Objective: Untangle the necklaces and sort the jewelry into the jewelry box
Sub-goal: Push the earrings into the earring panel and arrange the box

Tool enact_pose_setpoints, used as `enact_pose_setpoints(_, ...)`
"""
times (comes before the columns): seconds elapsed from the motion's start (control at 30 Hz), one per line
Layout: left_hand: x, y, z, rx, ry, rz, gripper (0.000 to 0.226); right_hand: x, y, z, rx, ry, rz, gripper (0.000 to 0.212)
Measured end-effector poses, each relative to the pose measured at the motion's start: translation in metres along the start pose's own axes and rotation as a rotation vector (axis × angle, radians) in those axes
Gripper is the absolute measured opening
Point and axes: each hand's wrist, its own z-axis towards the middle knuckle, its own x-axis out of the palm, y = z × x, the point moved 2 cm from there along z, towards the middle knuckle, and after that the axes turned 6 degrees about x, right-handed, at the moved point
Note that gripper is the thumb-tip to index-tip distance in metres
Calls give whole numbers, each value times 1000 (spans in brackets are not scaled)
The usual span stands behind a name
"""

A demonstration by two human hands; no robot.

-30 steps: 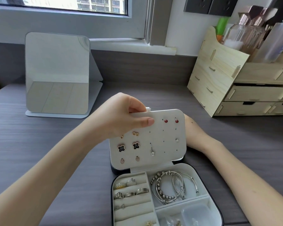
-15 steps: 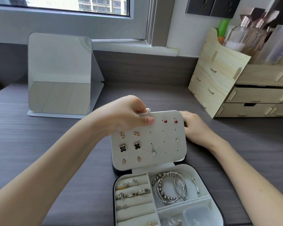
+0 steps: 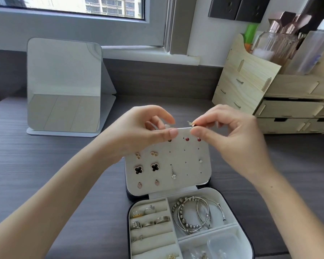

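An open jewelry box (image 3: 250,238) lies on the desk near me. Its white earring panel (image 3: 187,165) stands upright and carries several earring pairs, among them black clover studs (image 3: 154,167) and red studs (image 3: 187,139). My left hand (image 3: 138,131) pinches the panel's top edge between thumb and fingers. My right hand (image 3: 228,131) pinches a small gold earring (image 3: 192,124) just above the panel's top right edge. Rings (image 3: 151,221) sit in the box's left slots and silver bracelets (image 3: 196,214) in the right compartment.
A standing mirror (image 3: 64,86) is at the back left of the grey desk (image 3: 45,165). A wooden drawer organizer (image 3: 269,94) holding cosmetics stands at the back right. A small clear plastic case (image 3: 223,243) lies in the box's lower right compartment.
My right hand came out from behind the panel and rose to its top edge, now pinching a small earring. My left hand keeps its hold on the panel.
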Motion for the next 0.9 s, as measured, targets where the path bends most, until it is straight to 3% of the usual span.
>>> enact_pose_setpoints(0.1, 1, -4, -3, 52, 2, -29, 17, 13, 3, 1, -83, 10, -70, 5)
enact_pose_setpoints(0.23, 2, -6, -3, 71, -15, -11, 22, 20, 4, 3, -180, 3, -135, 6)
enact_pose_setpoints(0.4, 0, -4, -1, 72, 21, 26, 15, 20, 5, 2, -298, -8, -262, 17)
enact_pose_setpoints(0.73, 0, 1, 1, 75, 38, 56, 16, 23, 6, 6, -142, 244, -42, 5)
enact_pose_setpoints(0.9, -6, 6, 2, 26, -3, 19, 16, 16, 7, 7, -65, 325, 55, 9)
